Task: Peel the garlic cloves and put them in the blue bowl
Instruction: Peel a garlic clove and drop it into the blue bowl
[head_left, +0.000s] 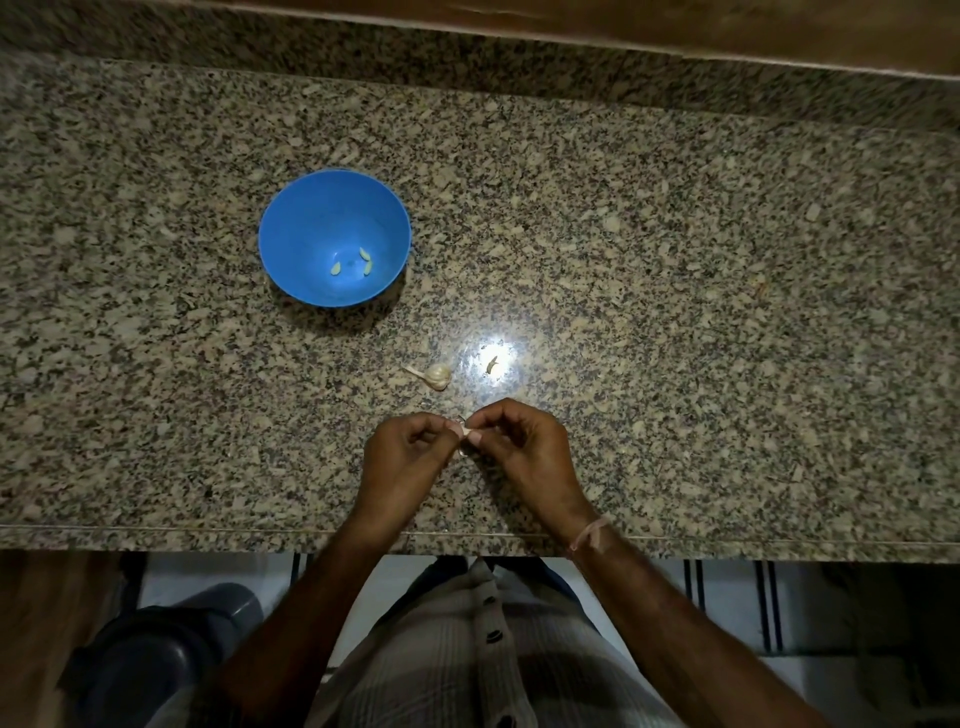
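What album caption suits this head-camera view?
Left hand and right hand pinch a pale garlic clove above a speckled granite counter; peeled cloves lie in the round blue bowl.

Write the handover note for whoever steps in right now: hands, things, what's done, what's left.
Left hand: pinches one end of a garlic clove over the granite counter, near its front edge.
Right hand: pinches the other end of the same clove, mid-peel.
Blue bowl: beyond the hands, to the left, holding about three peeled cloves.
Garlic bulb: lies on the counter between bowl and hands, with a skin scrap to its right.
Done: a few cloves are in the bowl.
Left: finish this clove, drop it in, then work through the bulb.
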